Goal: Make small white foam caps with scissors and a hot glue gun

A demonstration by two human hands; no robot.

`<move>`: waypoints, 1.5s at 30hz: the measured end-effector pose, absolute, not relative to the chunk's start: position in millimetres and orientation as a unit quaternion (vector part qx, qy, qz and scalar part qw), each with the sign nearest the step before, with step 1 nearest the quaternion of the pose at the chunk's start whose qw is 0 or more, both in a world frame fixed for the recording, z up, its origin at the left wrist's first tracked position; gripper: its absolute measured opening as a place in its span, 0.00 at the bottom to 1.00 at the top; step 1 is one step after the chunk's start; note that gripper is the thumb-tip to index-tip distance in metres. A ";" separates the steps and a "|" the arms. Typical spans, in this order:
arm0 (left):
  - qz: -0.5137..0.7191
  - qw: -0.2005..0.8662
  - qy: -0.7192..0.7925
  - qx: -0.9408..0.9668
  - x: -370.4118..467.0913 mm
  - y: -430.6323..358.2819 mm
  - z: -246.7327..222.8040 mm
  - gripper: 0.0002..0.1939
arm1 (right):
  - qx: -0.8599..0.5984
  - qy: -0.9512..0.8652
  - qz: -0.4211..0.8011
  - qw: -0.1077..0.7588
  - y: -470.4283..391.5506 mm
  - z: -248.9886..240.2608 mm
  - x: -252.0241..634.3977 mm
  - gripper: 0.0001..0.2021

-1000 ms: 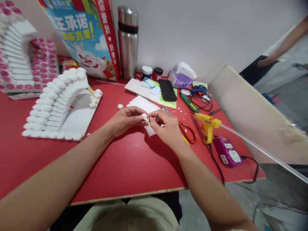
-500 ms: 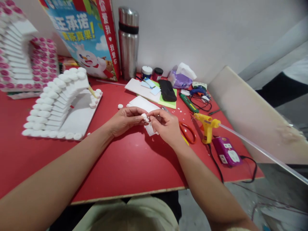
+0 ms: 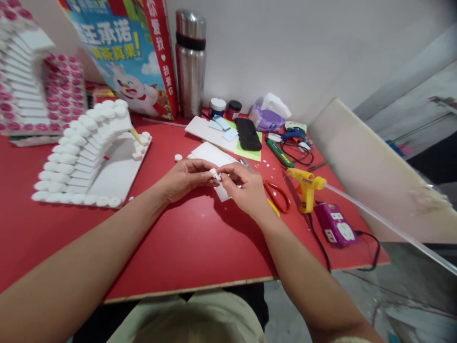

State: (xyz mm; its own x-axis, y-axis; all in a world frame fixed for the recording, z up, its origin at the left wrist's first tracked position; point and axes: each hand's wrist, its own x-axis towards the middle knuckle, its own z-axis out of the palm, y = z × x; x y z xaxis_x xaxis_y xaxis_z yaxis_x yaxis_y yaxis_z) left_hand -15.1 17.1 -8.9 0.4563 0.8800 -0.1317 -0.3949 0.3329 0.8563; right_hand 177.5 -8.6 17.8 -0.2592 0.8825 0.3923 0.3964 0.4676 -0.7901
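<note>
Between my two hands, over the middle of the red table, is a small white piece (image 3: 214,174). My left hand (image 3: 187,179) pinches it from the left between thumb and fingers. From the right, the closed fingertips of my right hand (image 3: 243,185) touch its edge. White sheets (image 3: 212,155) lie beneath and behind the hands. A small white disc (image 3: 178,157) rests just behind my left hand. Further left stands a white model (image 3: 110,176) with curved steps and rows of white discs. Orange-handled scissors (image 3: 280,196) lie right of my right hand.
A yellow glue gun (image 3: 306,186) with a long clear stick stands at the right, beside a purple power socket (image 3: 335,225). Behind are a steel flask (image 3: 191,66), jars, a black case (image 3: 248,134) and purple tissues (image 3: 268,116). A pink-and-white model (image 3: 66,95) is far left.
My right hand has shifted very slightly left and its fingers have moved a little at the white piece. My left hand keeps its pinch.
</note>
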 end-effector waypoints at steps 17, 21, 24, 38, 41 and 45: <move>0.426 0.758 0.287 0.402 -15.3 17.2 -10.2 0.13 | -0.435 -0.749 0.273 0.420 -9.3 18.4 177.1 0.08; 0.440 0.762 0.282 0.383 -15.6 17.4 -10.0 0.14 | -0.455 -0.687 0.352 0.444 -10.4 21.1 177.6 0.08; 0.445 0.760 0.279 0.383 -15.7 17.5 -9.7 0.14 | -0.453 -0.668 0.374 0.457 -10.7 20.9 176.4 0.07; 0.451 0.750 0.288 0.389 -14.4 17.2 -7.1 0.15 | -0.414 -0.779 0.213 0.420 -9.6 14.9 179.5 0.10; 0.455 0.748 0.291 0.385 -13.7 17.0 -6.6 0.15 | -0.390 -0.796 0.192 0.421 -9.3 15.6 180.7 0.11; 0.465 0.731 0.302 0.398 -13.5 16.7 -8.5 0.16 | -0.430 -0.755 0.244 0.432 -9.4 18.3 181.2 0.10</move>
